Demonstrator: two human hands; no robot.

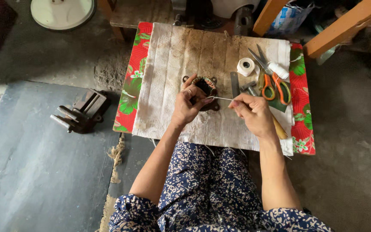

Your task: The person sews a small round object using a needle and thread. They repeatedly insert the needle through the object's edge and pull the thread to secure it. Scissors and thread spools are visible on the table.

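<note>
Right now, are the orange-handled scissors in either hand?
No, the scissors lie on the cloth beside the right hand, which pinches a thread.

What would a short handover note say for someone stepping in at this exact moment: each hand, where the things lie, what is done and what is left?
Left hand: grips the round metal part with the wound coil, held on the white cloth.
Right hand: pinches a thin white thread, stretched taut to the part.
Nearby, right of the hands: tape roll, orange-handled scissors, white spool, flat metal strip.
On the floor at left: a small vise.
Done: thread already attached at the part.
Left: how much binding remains cannot be told.
</note>
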